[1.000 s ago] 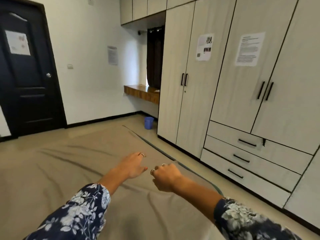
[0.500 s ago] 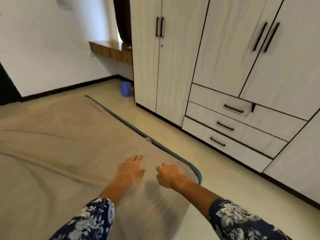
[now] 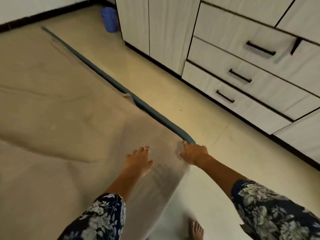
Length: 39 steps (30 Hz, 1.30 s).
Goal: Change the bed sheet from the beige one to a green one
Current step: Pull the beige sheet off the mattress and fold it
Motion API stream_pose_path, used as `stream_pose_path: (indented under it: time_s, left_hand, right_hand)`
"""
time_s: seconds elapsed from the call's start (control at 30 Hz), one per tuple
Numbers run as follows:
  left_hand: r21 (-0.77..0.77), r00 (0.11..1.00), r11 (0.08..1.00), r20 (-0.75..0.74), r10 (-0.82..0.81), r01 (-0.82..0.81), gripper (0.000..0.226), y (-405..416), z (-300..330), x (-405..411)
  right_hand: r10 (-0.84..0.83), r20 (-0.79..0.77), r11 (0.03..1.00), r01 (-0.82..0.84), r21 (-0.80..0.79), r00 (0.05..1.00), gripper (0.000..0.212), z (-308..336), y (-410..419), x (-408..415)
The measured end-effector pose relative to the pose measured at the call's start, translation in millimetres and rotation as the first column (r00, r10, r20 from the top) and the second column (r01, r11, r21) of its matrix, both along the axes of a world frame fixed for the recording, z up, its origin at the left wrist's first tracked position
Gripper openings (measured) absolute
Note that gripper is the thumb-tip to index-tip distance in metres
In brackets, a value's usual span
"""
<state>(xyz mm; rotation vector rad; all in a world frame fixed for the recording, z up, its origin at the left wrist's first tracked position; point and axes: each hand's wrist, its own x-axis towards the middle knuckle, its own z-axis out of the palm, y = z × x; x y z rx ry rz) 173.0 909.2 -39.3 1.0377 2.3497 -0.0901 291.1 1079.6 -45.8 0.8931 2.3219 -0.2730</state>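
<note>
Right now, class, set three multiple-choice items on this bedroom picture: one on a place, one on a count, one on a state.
1. Where is the blue bin?
A. on the floor beside the wardrobe
B. on the bed
C. in a drawer

2. How many drawer handles show?
A. one
B. three
C. five

3. How does the beige sheet lie?
A. folded in a pile
B. spread over the bed
C. heaped on the floor

Answers:
1 A, it stands on the floor by the wardrobe.
2 B, one bar on each of three drawers.
3 B, it covers the bed, with the left hand flat on it and the right hand at its corner.
</note>
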Motion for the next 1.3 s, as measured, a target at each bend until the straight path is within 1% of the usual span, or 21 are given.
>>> stream_pose_path:
  time_s: [0.13, 0.23, 0.33, 0.4, 0.47, 0.53, 0.63, 0.7, 0.77, 0.83, 0.93, 1.03, 1.1, 1.17, 1.23, 1.3]
  left_hand:
    - [-0.025, 0.999, 1.0, -0.046, 0.0, -0.001, 0.064, 36.7, -33.2, 16.6]
    - [-0.085, 1.0, 0.996, -0.014, -0.01, 0.009, 0.067, 58.1, -55.6, 35.9]
    - [-0.136, 0.997, 0.988, 0.018, -0.075, 0.077, 0.069, 69.8, -75.1, 67.4]
    - [-0.148, 0.994, 0.984, 0.027, -0.101, 0.104, 0.065, 76.0, -84.8, 89.1]
    - [-0.143, 0.994, 0.984, 0.005, -0.106, 0.106, 0.055, 80.4, -91.6, 102.5]
    - [-0.146, 0.994, 0.984, -0.031, -0.109, 0.104, 0.044, 84.5, -97.2, 109.5]
    - [-0.164, 0.987, 0.975, -0.028, -0.156, 0.149, 0.031, 89.6, -103.6, 121.8]
    - [-0.167, 0.991, 0.977, -0.005, -0.134, 0.132, 0.03, 91.5, -105.1, 126.8]
    - [-0.141, 0.995, 0.985, 0.033, -0.095, 0.099, 0.03, 91.1, -101.0, 124.0]
    - [-0.115, 0.993, 0.99, 0.087, -0.077, 0.087, 0.029, 85.5, -92.2, 117.8]
    - [-0.115, 0.983, 0.989, 0.169, -0.069, 0.09, 0.029, 65.5, -71.7, 116.0]
    - [-0.13, 0.971, 0.991, 0.239, 0.006, 0.025, 0.029, 33.8, -39.8, 117.1]
    - [-0.138, 0.968, 0.99, 0.251, 0.018, 0.017, 0.029, 9.5, -4.1, 115.0]
    - [-0.122, 0.967, 0.992, 0.252, 0.018, 0.013, 0.03, -12.1, 32.0, 108.7]
    - [-0.08, 0.964, 0.996, 0.262, 0.051, -0.031, 0.029, -33.8, 63.4, 101.1]
    - [-0.022, 0.962, 0.998, 0.267, 0.063, -0.059, 0.027, -58.6, 88.8, 94.1]
  right_hand:
    - [-0.064, 0.012, 0.997, 0.064, -0.051, 0.998, 0.066, -40.7, 41.3, 3.9]
    - [-0.061, 0.029, 0.991, 0.064, -0.118, 0.998, 0.07, -63.0, 63.1, 1.7]
    - [-0.049, 0.042, 0.976, 0.056, -0.209, 0.998, 0.075, -83.2, 72.8, 2.1]
    - [-0.061, 0.037, 0.953, 0.069, -0.294, 0.997, 0.074, -97.4, 77.4, 2.3]
    - [-0.107, -0.006, 0.922, 0.097, -0.375, 0.994, 0.073, -110.6, 79.8, 2.2]
    - [-0.153, -0.047, 0.9, 0.12, -0.419, 0.987, 0.069, -120.6, 81.3, 0.7]
    - [-0.193, -0.069, 0.891, 0.145, -0.431, 0.979, 0.06, -123.4, 80.2, -0.8]
    - [-0.157, -0.111, 0.922, 0.106, -0.372, 0.981, 0.05, -119.1, 79.4, -0.1]
    - [-0.087, -0.147, 0.95, 0.038, -0.309, 0.985, 0.042, -111.9, 79.5, 2.9]
    - [-0.023, -0.151, 0.957, -0.021, -0.289, 0.988, 0.039, -100.4, 78.0, 7.0]
    - [0.082, -0.124, 0.946, -0.116, -0.304, 0.989, 0.038, -69.8, 65.5, 19.8]
    - [0.176, -0.145, 0.907, -0.218, -0.361, 0.974, 0.035, -21.5, 36.4, 32.9]
    - [0.126, -0.192, 0.889, -0.197, -0.414, 0.973, 0.032, 11.8, 12.3, 34.8]
    - [0.068, -0.271, 0.872, -0.189, -0.452, 0.96, 0.032, 42.5, -9.0, 25.6]
    - [0.059, -0.341, 0.841, -0.231, -0.489, 0.938, 0.031, 75.6, -30.3, 12.9]
    - [0.092, -0.395, 0.816, -0.296, -0.496, 0.914, 0.035, 109.5, -51.9, -0.4]
